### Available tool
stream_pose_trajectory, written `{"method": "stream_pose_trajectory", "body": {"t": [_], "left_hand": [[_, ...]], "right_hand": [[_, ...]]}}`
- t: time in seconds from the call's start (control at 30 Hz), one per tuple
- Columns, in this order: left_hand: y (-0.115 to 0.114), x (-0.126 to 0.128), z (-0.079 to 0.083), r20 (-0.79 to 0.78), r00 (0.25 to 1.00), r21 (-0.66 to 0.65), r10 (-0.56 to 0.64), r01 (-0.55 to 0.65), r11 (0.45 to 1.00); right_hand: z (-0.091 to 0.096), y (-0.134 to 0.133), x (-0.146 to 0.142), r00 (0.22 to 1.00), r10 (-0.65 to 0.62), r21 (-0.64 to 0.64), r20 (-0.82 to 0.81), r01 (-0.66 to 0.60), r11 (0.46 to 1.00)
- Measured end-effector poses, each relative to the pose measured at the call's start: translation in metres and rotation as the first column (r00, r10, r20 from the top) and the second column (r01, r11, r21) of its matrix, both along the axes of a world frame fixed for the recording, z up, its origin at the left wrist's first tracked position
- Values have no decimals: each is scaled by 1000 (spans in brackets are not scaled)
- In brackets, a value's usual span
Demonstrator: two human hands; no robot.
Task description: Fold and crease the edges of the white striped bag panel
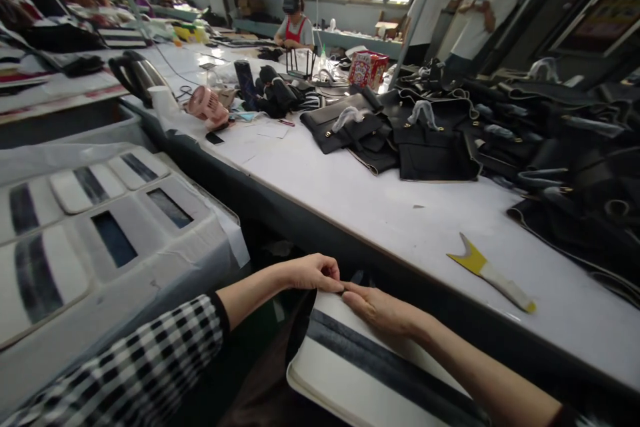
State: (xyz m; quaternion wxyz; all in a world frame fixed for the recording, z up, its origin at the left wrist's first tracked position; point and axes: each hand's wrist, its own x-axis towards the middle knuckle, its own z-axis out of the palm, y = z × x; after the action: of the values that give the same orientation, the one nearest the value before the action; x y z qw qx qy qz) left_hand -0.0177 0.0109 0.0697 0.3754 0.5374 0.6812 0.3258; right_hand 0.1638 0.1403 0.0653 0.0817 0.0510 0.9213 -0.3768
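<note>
Over the brown-clothed lap (pixel 267 387) sits a white, round-cornered panel (pixel 365 377) with a black stripe; the left hand (pixel 319 273) pinches its far edge, the right hand (pixel 380 308) gripping just beside. Beyond, a yellow-and-white fork-ended tool (pixel 493 273) lies on the long white table (pixel 350 197), near black leather-like bags (pixel 435 153).

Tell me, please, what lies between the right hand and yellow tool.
In the head view, the dark table side, then white tabletop, separate the right hand from yellow tool.

the striped panel (pixel 365 375) looks smooth and leather-like.
</note>
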Motion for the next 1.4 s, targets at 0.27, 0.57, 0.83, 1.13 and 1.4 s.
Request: {"method": "stream_pose_trajectory", "body": {"t": [0.27,0.57,0.83,1.13,1.4], "left_hand": [[19,-3,24,-88,980,-236,-180,155,959],[36,3,33,-326,897,-321,-298,191,928],[27,-13,21,-162,935,-243,-316,273,931],[44,-9,25,-297,889,-293,-349,263,919],[33,37,28,-624,770,14,-132,180,984]], "right_hand": [[1,29,50,996,-28,-73,88,35,997],[2,62,97,974,-82,-120,209,109,987],[6,77,135,943,-184,-234,277,252,939],[-2,77,124,943,-257,-148,212,291,945],[-1,60,101,948,-305,66,96,300,952]]}}
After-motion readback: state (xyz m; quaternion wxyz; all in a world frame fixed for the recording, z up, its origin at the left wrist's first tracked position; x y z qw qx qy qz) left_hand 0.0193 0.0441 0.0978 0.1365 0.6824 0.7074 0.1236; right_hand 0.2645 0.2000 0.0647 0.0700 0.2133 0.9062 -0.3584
